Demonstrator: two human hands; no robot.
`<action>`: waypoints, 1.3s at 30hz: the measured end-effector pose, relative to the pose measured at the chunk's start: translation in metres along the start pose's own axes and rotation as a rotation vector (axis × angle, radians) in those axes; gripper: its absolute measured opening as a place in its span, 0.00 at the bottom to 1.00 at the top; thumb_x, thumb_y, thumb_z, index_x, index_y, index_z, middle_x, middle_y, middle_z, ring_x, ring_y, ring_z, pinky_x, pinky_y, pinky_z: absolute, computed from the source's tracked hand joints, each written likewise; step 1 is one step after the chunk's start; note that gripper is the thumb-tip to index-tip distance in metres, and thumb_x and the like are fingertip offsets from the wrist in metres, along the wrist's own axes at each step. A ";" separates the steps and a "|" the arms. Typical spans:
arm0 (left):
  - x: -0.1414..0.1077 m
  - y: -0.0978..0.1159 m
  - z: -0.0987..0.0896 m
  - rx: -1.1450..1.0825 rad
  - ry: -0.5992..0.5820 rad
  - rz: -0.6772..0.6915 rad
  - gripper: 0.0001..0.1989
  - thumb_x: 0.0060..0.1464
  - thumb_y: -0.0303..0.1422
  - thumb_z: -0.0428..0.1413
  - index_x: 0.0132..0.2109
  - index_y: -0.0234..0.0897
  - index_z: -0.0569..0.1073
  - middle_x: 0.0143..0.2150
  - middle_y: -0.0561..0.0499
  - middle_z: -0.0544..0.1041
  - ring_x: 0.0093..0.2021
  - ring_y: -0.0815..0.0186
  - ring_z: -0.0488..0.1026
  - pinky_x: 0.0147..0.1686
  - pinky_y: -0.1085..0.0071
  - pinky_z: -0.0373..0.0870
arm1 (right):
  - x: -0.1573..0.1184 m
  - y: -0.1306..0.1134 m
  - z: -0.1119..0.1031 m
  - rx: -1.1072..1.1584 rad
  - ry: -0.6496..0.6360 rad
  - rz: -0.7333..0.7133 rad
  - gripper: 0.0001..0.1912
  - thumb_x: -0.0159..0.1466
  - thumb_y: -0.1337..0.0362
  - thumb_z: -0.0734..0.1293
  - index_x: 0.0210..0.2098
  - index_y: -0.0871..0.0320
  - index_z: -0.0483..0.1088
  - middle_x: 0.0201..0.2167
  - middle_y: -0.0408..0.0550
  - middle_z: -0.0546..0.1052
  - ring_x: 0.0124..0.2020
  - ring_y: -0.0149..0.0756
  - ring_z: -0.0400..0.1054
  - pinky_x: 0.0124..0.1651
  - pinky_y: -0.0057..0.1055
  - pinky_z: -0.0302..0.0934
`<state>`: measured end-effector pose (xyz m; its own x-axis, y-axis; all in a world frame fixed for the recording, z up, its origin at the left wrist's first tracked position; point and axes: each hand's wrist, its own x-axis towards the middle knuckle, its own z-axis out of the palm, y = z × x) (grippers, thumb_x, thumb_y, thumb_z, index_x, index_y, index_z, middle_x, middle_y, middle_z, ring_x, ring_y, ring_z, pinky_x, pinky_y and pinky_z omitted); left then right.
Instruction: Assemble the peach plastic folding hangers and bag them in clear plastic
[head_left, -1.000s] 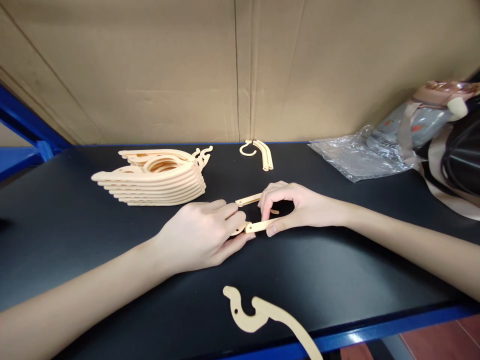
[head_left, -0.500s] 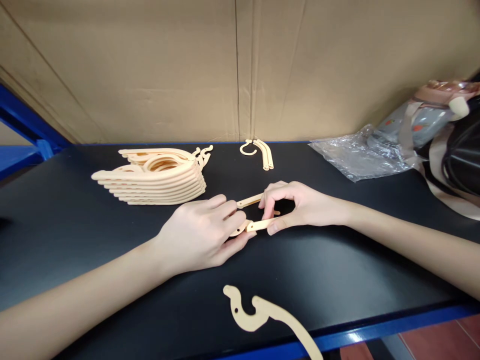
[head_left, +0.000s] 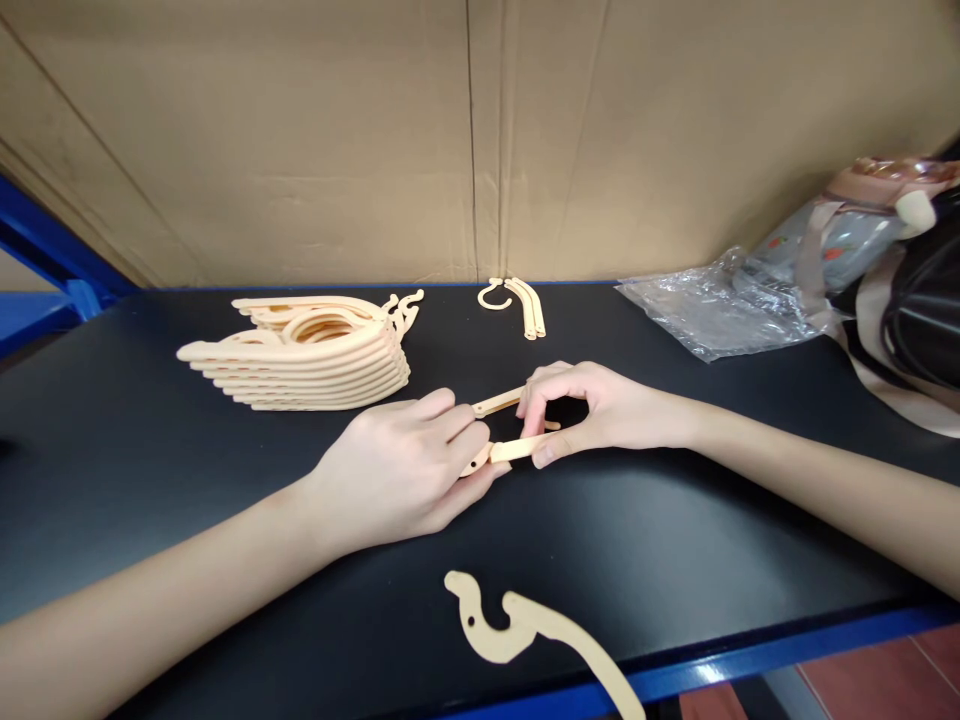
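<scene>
Nearest: loose hook-ended piece (head_left: 495, 640) flat on the black table (head_left: 637, 540), at 6 o'clock from the hands; its bar runs off toward 5 over the blue edge (head_left: 735, 668), cut by the frame.

Beyond it, left hand (head_left: 420, 465): fingers curled in, thumb underneath, pinched closed on a holed piece (head_left: 474, 463), most of which is hidden by the fingers. Right hand (head_left: 566, 415): thumb and index make a ring closed at the tips, gripping a short strip (head_left: 514, 450).

Key relation: strip lies at 3 o'clock from left hand, about 8 from right; long axis roughly 9 to 3, right end slightly farther off. Its left end meets the holed piece right at the left fingertips; can't tell if they're locked together. Both hands are right on it, right has the grip.

Just past, at 12 from the short strip: second strip (head_left: 499, 401), about parallel, running between both hands' fingers; can't tell what holds it.

Farther: hanger stack (head_left: 315, 385) at 10; small hook (head_left: 491, 307) and two slim strips (head_left: 527, 315) at 12; plastic bag (head_left: 712, 310) and bottle (head_left: 787, 245) at 2. Cardboard (head_left: 300, 130) behind.
</scene>
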<state>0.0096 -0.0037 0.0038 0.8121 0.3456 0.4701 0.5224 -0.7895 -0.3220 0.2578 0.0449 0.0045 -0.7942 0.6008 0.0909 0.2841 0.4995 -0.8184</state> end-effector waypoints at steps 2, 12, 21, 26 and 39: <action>0.000 0.000 0.000 -0.033 -0.010 0.002 0.16 0.65 0.35 0.49 0.29 0.37 0.68 0.26 0.52 0.69 0.29 0.64 0.64 0.24 0.68 0.54 | 0.000 0.001 0.000 -0.014 -0.008 -0.015 0.09 0.56 0.57 0.76 0.33 0.54 0.78 0.35 0.43 0.77 0.39 0.36 0.66 0.47 0.37 0.61; 0.009 0.013 -0.009 -0.237 -0.140 0.085 0.12 0.61 0.26 0.45 0.40 0.33 0.74 0.45 0.42 0.76 0.47 0.54 0.70 0.49 0.56 0.67 | 0.002 0.001 0.005 0.125 0.244 0.005 0.14 0.68 0.55 0.64 0.37 0.58 0.75 0.36 0.45 0.77 0.41 0.35 0.71 0.48 0.34 0.63; 0.003 0.004 -0.001 -0.356 -0.172 -0.114 0.17 0.61 0.19 0.44 0.48 0.37 0.73 0.57 0.42 0.70 0.49 0.57 0.69 0.46 0.61 0.70 | 0.004 0.011 0.006 0.025 0.415 0.076 0.13 0.69 0.58 0.62 0.38 0.57 0.76 0.38 0.45 0.80 0.43 0.37 0.74 0.50 0.35 0.64; 0.003 0.004 -0.004 -0.532 -0.160 -0.191 0.16 0.61 0.21 0.41 0.40 0.37 0.72 0.46 0.47 0.74 0.41 0.62 0.68 0.41 0.66 0.68 | 0.003 0.008 0.007 -0.112 0.443 0.085 0.13 0.69 0.60 0.61 0.41 0.56 0.77 0.41 0.45 0.81 0.45 0.39 0.74 0.51 0.37 0.63; 0.003 0.008 -0.003 -0.443 -0.106 -0.175 0.02 0.61 0.29 0.51 0.41 0.36 0.67 0.39 0.50 0.76 0.32 0.66 0.68 0.30 0.70 0.63 | 0.004 0.009 0.009 -0.186 0.387 -0.019 0.13 0.68 0.69 0.60 0.45 0.55 0.76 0.44 0.46 0.80 0.47 0.36 0.74 0.53 0.35 0.65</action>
<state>0.0150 -0.0102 0.0050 0.7558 0.5240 0.3927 0.5114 -0.8469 0.1460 0.2523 0.0464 -0.0070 -0.5504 0.7627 0.3396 0.3921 0.5953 -0.7013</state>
